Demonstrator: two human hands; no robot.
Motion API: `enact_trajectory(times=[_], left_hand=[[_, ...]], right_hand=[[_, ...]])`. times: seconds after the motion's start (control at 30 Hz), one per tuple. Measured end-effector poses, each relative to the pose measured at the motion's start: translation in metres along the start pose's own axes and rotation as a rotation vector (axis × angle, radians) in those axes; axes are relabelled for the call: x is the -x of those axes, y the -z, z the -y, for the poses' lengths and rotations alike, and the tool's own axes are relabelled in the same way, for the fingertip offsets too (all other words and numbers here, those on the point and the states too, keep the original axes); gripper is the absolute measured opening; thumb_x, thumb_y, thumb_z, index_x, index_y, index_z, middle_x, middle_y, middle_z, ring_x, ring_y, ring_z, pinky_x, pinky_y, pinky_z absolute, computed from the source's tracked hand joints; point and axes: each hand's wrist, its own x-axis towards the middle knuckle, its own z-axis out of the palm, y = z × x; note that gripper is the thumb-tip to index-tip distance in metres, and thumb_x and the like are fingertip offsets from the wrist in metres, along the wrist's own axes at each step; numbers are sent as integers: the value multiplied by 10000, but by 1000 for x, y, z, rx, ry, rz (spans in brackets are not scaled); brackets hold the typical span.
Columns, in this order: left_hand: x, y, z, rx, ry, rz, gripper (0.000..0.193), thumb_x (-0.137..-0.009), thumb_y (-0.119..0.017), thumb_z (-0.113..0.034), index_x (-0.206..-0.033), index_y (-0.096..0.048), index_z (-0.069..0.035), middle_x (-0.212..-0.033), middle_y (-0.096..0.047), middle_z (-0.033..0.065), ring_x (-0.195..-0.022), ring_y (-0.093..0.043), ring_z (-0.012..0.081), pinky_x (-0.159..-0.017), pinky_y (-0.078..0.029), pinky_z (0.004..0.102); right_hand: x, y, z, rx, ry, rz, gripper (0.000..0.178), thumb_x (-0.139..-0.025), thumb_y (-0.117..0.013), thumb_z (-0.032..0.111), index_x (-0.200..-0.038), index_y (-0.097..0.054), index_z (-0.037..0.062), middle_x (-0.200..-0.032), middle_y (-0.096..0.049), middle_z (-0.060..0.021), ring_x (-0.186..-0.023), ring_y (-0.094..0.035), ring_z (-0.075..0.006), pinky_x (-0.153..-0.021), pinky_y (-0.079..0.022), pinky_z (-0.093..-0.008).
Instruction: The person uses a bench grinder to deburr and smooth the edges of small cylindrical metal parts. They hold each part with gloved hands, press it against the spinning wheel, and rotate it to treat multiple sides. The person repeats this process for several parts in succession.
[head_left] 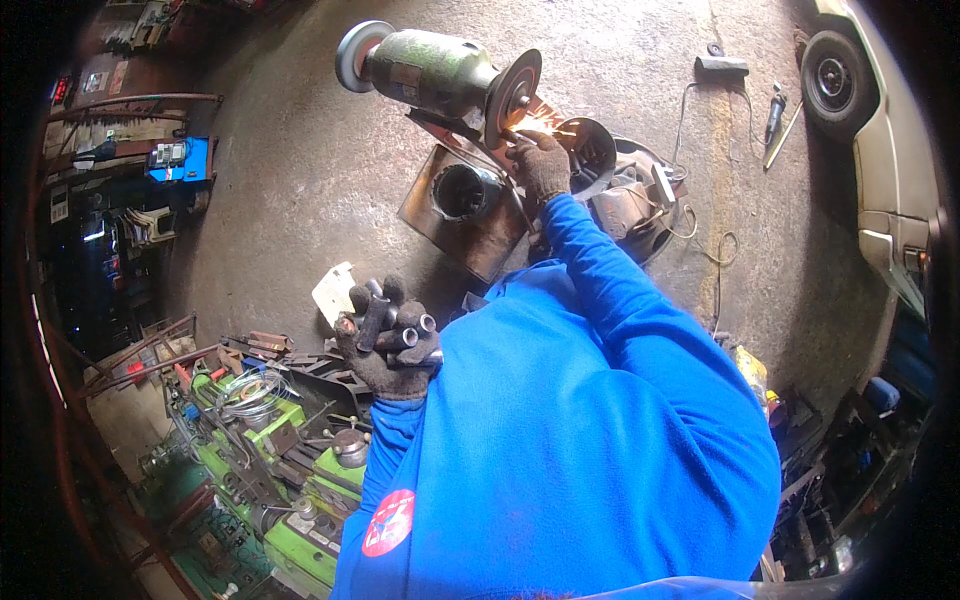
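My right hand [542, 168], in a dark knitted glove, is closed around a small metal piece [512, 137], mostly hidden by the fingers. That piece meets the right wheel [513, 97] of a green bench grinder [432, 72], and orange sparks [542, 118] fly off beside it. Lower and to the left, my gloved left hand [385, 368] is closed around several short metal tubes [397, 338], pointing different ways. The grinder's other wheel [358, 56] is grey and far from both hands.
Below the grinder stands a metal stand with a round opening [462, 192]. A round metal drum [590, 155] and a cable [725, 250] lie to its right. A green machine [325, 470] with metal parts is near left. A vehicle [890, 130] stands at far right.
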Motion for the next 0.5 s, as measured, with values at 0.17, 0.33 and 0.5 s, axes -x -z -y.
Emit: enact_trajectory(times=[0.17,0.33,0.5], left_hand=[[-3,-6,0,21,81,8,603,-1015,-725,-432,-1563,-613,-207,-1576,-602,100,-847,-619,85,-626,-600,306],[-2,-1,1,18,38,9,598,-1010,-738,-406,-1551,-623,-176,-1564,-611,86,-844,-611,79,-625,-591,295],[-2,-14,10,25,20,-63,743,-966,-771,-522,-1537,-601,-79,-1218,-646,91,-747,-591,63,-566,-535,259]], right_hand=[[-30,6,-45,259,350,32,318,-1075,-682,213,-1295,-733,-10,-920,-791,-126,-614,-649,-151,-532,-497,-299],[-43,11,-71,475,572,41,300,-1082,-669,183,-1302,-731,-11,-943,-791,-134,-633,-668,-172,-559,-514,-299],[8,-2,4,-220,-47,10,321,-1040,-666,71,-1348,-732,12,-926,-798,-104,-669,-684,-131,-588,-529,-278]])
